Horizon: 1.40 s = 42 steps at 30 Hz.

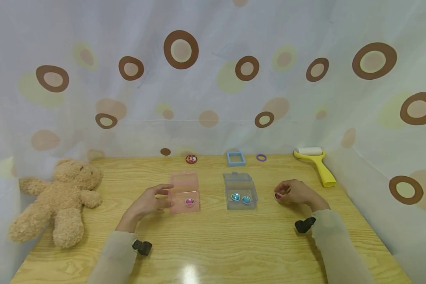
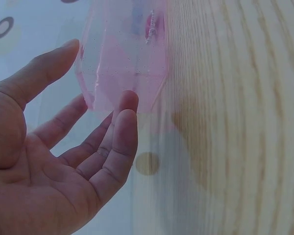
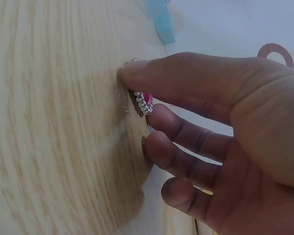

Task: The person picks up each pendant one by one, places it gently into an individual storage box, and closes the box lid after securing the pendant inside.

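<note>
An open pink clear box [image 1: 184,193] lies on the wooden table [image 1: 213,244] with a pink gem [image 1: 189,202] inside. My left hand [image 1: 152,202] sits at the box's left side, fingers relaxed and straight, holding nothing; the left wrist view shows its fingers [image 2: 120,142] right by the pink box [image 2: 122,58]. My right hand [image 1: 296,192] pinches a small pink gem with a sparkly rim [image 1: 278,195] between thumb and fingers, close to the tabletop; the right wrist view shows the gem [image 3: 143,102] too. A blue-grey clear box [image 1: 239,191] between the hands holds two blue gems [image 1: 240,198].
A teddy bear [image 1: 60,199] lies at the table's left edge. Along the back stand a red round piece [image 1: 191,159], a small blue square frame [image 1: 236,158], a purple ring [image 1: 261,157] and a yellow lint roller [image 1: 317,163]. A spotted curtain [image 1: 213,79] encloses the table.
</note>
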### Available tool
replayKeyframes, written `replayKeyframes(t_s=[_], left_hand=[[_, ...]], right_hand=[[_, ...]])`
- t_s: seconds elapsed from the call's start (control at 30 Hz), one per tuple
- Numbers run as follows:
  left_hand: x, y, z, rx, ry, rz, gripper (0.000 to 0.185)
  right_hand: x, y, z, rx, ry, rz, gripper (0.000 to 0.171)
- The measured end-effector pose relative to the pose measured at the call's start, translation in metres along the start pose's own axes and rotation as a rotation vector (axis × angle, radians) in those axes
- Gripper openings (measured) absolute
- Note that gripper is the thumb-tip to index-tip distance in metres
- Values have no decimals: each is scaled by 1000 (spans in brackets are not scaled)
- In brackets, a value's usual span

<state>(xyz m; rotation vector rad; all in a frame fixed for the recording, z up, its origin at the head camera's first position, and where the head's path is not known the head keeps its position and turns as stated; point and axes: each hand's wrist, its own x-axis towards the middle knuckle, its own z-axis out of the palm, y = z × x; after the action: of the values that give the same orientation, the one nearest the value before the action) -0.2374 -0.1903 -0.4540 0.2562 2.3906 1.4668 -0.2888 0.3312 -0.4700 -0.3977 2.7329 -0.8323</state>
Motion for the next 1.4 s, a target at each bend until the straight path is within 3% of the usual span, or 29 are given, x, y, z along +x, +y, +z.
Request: replayKeyframes(t_s=[0.4, 1.17, 1.4], left_hand=[[0, 0, 0, 3, 3, -4, 64], [-2, 1, 0, -11, -5, -3, 64], [-1, 0, 0, -15, -5, -9, 64]], right_hand=[[4, 6, 4, -50, 65, -15, 29], [2, -3, 1, -77, 31, -61, 28], [6, -3, 3, -81, 45, -37, 29]])
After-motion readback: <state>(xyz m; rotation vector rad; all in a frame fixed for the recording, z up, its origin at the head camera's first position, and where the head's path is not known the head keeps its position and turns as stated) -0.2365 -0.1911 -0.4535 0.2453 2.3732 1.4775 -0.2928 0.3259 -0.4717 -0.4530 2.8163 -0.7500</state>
